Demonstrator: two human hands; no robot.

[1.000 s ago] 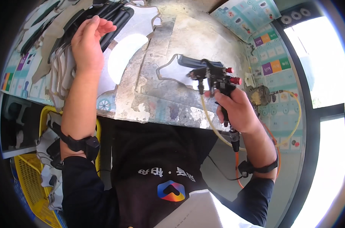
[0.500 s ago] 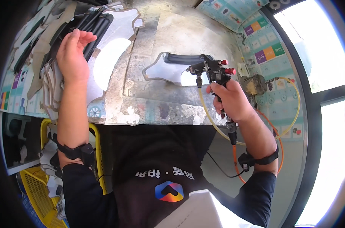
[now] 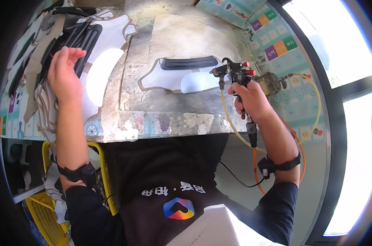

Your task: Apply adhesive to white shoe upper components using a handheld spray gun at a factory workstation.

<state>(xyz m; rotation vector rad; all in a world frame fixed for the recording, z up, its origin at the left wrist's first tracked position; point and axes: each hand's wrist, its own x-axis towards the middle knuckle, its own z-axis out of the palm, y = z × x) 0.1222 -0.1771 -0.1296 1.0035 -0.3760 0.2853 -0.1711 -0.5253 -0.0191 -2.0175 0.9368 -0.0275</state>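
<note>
My right hand (image 3: 251, 98) is wrapped round the grip of a black spray gun (image 3: 237, 74) with red knobs, its nozzle pointing left. A thin yellow hose (image 3: 227, 108) runs from the gun, and an orange hose hangs below it. Just left of the nozzle, a flat white cut panel (image 3: 161, 78) with a black padded strip (image 3: 188, 62) along its far edge lies on the worktable (image 3: 165, 102). My left hand (image 3: 66, 76) is raised near the stacked panels at the left, holding nothing, its fingers loosely apart.
Layered grey and white panels (image 3: 34, 69) with black strips (image 3: 85, 41) pile up at the left. A round pot (image 3: 270, 84) stands by the patterned wall at the right. Yellow baskets (image 3: 104, 176) with more panels sit below the table's left side. Windows flank the right.
The gun has moved right relative to the panel, so the whole black strip shows. My left hand remains raised by the pile; the whole view has shifted somewhat.
</note>
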